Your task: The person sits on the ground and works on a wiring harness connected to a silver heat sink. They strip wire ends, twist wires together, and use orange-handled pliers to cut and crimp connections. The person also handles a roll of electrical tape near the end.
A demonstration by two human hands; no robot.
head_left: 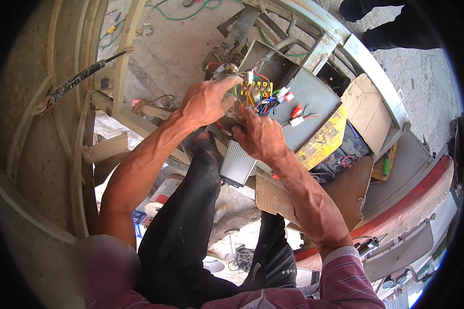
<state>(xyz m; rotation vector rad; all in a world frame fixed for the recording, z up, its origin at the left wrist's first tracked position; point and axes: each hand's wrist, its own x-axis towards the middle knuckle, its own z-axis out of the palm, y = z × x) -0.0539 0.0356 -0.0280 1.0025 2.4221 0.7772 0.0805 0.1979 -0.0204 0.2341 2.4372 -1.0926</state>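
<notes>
A bundle of thin coloured wires (260,106) spreads over a grey metal box (309,92). My left hand (207,100) reaches in from the left, its index finger stretched along the wires and its thumb bent in toward them. Close beside it, my right hand (263,136) has its fingers curled around wires near the bundle's left side; the fingertips are partly hidden. Just beyond both hands is a yellow terminal block (257,89) with wires running to it. White plugs and a red connector (297,110) lie to its right. Below my right hand sits a silver ribbed metal case (238,164).
Cardboard (365,110) and a yellow-and-black block (325,136) are wedged right of the metal box. A curved metal frame (368,64) arcs around the far right. A gas strut (77,82) and panel stand at left. Another person's dark-clothed legs (402,28) show at top right.
</notes>
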